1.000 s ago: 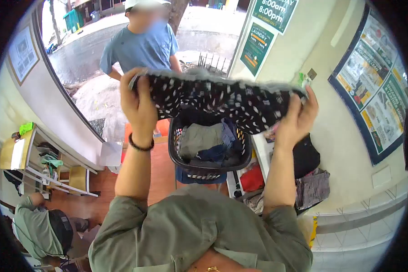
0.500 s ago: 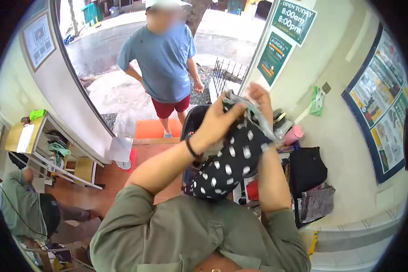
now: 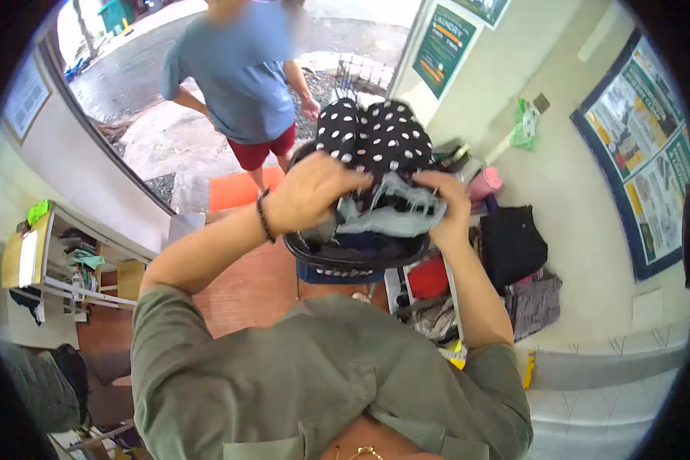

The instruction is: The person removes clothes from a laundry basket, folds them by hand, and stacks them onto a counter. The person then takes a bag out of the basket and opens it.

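Observation:
A black garment with white dots (image 3: pixel 376 138) and a grey waistband lies bunched over the black laundry basket (image 3: pixel 353 253), its dotted part pointing away from me. My left hand (image 3: pixel 314 192), with a dark bracelet at the wrist, grips the garment's near left side. On the right edge of the grey band, my right hand (image 3: pixel 448 207) has its fingers closed on the cloth. The garment covers most of the basket's opening, so the clothes inside are largely hidden.
A person in a blue shirt (image 3: pixel 245 77) stands beyond the basket at the doorway. Folded dark clothes (image 3: pixel 514 245), a red item (image 3: pixel 428 278) and a pink bottle (image 3: pixel 484 184) are at the right. Shelves (image 3: pixel 50 261) stand left; another person's sleeve (image 3: pixel 38 383) shows lower left.
The dotted garment went from stretched wide between both hands, to gathered and hanging, to lying over the basket with its band toward me. The person at lower left has shifted.

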A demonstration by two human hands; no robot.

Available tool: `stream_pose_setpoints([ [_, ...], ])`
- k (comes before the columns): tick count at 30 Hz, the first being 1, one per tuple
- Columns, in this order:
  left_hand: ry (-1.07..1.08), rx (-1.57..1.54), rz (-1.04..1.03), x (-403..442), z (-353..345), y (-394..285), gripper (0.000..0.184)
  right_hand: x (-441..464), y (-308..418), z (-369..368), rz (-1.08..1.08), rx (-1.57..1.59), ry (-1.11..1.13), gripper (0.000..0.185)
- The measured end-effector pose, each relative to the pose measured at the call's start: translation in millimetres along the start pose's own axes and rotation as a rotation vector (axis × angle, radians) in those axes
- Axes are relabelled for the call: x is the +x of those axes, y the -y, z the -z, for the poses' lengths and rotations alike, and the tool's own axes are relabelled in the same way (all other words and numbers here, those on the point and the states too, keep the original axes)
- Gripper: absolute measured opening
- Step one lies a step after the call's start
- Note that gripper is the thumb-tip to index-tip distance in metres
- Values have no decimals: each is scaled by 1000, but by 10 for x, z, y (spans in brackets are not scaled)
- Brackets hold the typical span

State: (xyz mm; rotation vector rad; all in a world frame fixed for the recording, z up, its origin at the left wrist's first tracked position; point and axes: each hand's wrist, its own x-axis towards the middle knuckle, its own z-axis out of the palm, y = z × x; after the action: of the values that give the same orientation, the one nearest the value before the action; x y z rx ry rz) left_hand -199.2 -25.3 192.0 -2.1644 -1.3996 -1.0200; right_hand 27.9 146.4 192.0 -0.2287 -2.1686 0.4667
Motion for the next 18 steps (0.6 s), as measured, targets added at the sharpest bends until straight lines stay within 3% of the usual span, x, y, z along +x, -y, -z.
stream_pose_setpoints([
  [2,280,25,-142,-465,-155,-171,40,-460,80,112,7,-67,141,46],
  [4,164,-105,-181,-799,-375,-436,40,-970,111,89,-93,-19,250,45],
  [8,410,-461,225,-1163,-751,-747,34,-1811,28,-11,-481,3,595,46],
  [9,457,-524,318,-1204,-821,-727,35,-1868,37,-34,-504,-66,624,46],
  [11,582,-592,510,-1262,-893,-579,38,-1810,-86,-78,-757,98,591,42],
  [12,652,-629,754,-1018,-758,-584,36,-1782,-137,-98,-882,182,570,41],
  [14,110,-811,961,-1105,-1094,-443,34,-1786,-301,-296,-798,125,204,38],
  [16,-150,-1037,1187,-1116,-1437,-202,39,-1803,-539,-643,-946,454,-295,47],
  [17,26,-966,1243,-1199,-1567,-149,44,-1906,-590,-785,-966,310,-407,49],
  [18,291,-721,1155,-1423,-1718,-64,47,-1949,-614,-892,-977,165,-519,52],
])
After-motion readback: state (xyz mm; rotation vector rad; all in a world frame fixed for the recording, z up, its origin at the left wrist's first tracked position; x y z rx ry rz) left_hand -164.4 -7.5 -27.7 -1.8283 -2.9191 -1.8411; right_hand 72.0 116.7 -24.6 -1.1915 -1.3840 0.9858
